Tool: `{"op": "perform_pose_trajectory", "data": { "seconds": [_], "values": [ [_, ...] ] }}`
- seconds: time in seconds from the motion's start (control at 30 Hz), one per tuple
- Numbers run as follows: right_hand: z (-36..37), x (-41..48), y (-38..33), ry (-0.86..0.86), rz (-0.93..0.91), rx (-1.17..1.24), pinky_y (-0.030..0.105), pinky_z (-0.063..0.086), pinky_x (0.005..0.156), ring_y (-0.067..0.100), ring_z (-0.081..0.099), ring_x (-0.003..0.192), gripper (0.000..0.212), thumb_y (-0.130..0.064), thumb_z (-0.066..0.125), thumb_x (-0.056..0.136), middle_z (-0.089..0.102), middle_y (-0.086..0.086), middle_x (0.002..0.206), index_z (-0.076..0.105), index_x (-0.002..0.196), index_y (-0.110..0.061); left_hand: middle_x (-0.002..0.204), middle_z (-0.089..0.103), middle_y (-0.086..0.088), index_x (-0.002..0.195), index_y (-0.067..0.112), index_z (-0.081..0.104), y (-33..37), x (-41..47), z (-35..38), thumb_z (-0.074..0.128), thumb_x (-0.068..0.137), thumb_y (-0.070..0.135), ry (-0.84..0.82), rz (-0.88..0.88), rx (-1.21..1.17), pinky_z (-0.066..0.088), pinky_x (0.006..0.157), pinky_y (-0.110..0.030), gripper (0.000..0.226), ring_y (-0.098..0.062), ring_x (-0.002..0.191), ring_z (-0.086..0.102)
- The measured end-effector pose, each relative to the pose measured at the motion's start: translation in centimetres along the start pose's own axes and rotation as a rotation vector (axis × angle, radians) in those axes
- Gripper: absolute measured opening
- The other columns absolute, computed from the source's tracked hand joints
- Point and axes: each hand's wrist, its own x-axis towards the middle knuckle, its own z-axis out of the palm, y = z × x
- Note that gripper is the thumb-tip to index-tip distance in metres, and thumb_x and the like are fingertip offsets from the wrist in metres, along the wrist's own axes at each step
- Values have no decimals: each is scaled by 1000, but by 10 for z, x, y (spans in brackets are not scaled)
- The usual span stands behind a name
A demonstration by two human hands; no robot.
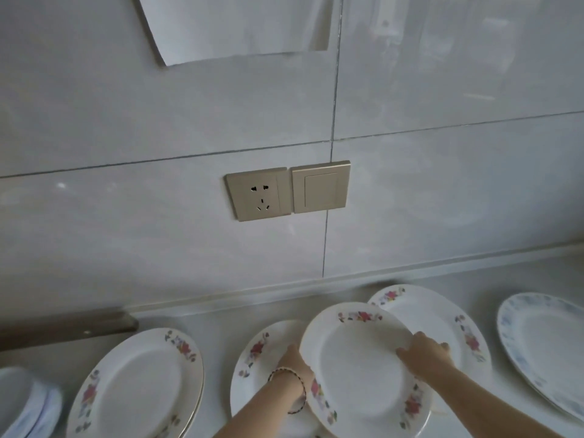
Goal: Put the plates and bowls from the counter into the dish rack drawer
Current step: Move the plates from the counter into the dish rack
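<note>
Head view, only view. Centre-bottom: floral plate [363,374] is lifted and tilted, near edge low, above two other dishes. Left hand [294,361] grips its left rim; the fingers go under the plate and are mostly hidden. Right hand [423,355] pinches the right rim, thumb on the top face and fingers curled over the edge. Both arms enter from the bottom, with a bracelet [289,373] on the left wrist.

More dishes sit on the counter [221,317]:
- second plate [256,352], partly under the held one, left of centre
- back plate [442,314], behind the right hand
- plate stack [139,384], lower left
- blue plate [543,343], right edge
- blue-white bowl [22,403], cut off in the lower-left corner

The dish rack drawer is not in view.

Risks:
- The plate's low edge hangs close over the second plate, so a dip could chip or clack the rims.
- Glazed rims look slick and are held only at the edges, so a loose pinch could let the plate slide out.
- A swing to the right could clip the back plate.
- Most dishes are still on the counter, so the task looks early.

The counter is pale and smooth, with a small raised lip at the wall. The wall [126,121] is glossy grey tile with dark grout lines. At centre are a gold socket [257,194] and switch [320,188], touching side by side. A white paper [221,26] hangs at upper centre-left. A brown ledge-like object [63,327] is at the left; I cannot tell what it is.
</note>
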Motion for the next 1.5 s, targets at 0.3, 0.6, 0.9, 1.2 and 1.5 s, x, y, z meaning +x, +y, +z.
{"op": "perform_pose_trajectory", "data": {
  "seconds": [0.3,0.6,0.9,1.2,1.5],
  "values": [
    [0,-23,35,-27,2,370,31,49,73,26,60,89,43,-25,59,83,63,12,103,52,122,-8,117,63,-13,116,5,57,1,-20,11,48,85,3,101,94,-33,46,89,-28,32,-27,108,59],
    [-15,-104,94,13,-117,397,24,42,68,22,56,81,39,-27,58,80,60,7,92,59,116,-10,91,64,-11,104,2,63,-20,-131,30,49,79,-1,185,152,-94,50,71,-28,29,-26,85,61],
    [27,-227,137,8,-417,230,25,40,62,25,57,81,35,-31,60,80,66,8,96,60,109,-10,57,59,-7,78,6,65,-145,-276,86,46,71,-10,406,16,-393,54,57,-30,26,-22,58,60],
    [157,-369,139,-233,-616,89,22,39,49,19,58,74,32,-31,51,89,62,4,85,57,108,-6,91,69,-16,97,2,67,-342,-369,100,44,79,-9,479,-162,-472,50,70,-29,32,-27,80,62],
    [347,-468,96,-388,-645,2,32,52,68,23,63,86,37,-32,49,92,66,10,101,54,115,-3,112,66,-14,112,6,62,-550,-398,81,44,87,-4,535,-340,-391,51,82,-31,32,-26,95,60]
  ]
}}
